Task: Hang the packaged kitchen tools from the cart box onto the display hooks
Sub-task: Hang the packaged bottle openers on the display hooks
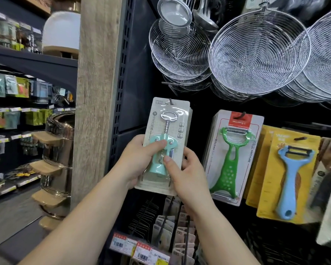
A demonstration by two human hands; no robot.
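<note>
Holding a carded corkscrew (165, 145) up against the dark display panel, both hands steady it at the level of a hook (171, 101) whose black tip shows through the slot at the card's 12 o'clock edge. The card looks threaded onto that hook already, or very nearly so; more cards of the same kind seem stacked behind it, which would explain why it stands a little proud of the panel.

The left hand (137, 161) wraps the card's 9 o'clock edge, fingers hidden behind and the thumb laid flat across the mint-green body, so it pinches card and blister together. The right hand (187, 175) comes in from 5 o'clock, thumb pressed on the lower front of the blister and fingers curled round the 3 o'clock edge and behind. Gripping low on both sides leaves the top slot free and lets the card be tilted and slid back along the hook without bending. Both forearms rise from 6 and 7 o'clock, wrists nearly straight, elbows out of frame.

At 3 o'clock of the corkscrew hangs a green peeler (232, 155) on its own hook, and further toward 3 o'clock a blue peeler (289, 178) on a yellow card; both hang just beside their neighbours without touching the held card. Wire skimmers (256, 54) hang at 1 o'clock above. The cart box is not in view. My judgement: the remaining step is pushing the card fully back and letting go.
</note>
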